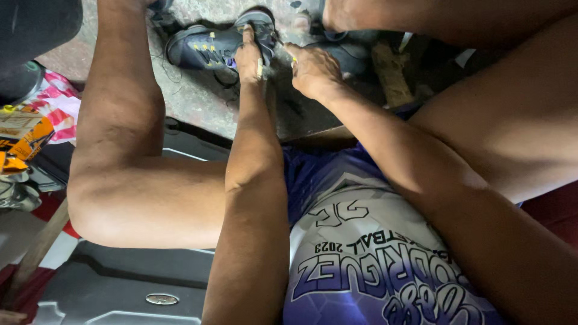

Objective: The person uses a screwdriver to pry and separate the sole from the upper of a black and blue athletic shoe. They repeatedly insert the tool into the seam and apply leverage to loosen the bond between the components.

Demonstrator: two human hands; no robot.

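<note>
Gripping, seemingly, left hand (250, 57) holds dark shoe (211, 47); right hand (313, 71) beside.

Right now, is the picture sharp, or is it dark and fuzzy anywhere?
In the head view, the left hand and right hand at the dark shoe are fairly sharp and lit; the top right corner and the dark case at the bottom are dim; the printed shirt looks slightly soft, and edges bend a little.

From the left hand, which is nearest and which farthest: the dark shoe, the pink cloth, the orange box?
1. Dark shoe: touching the left hand, top centre.
2. Pink cloth: far to the left.
3. Orange box: left edge, slightly farther out.
</note>
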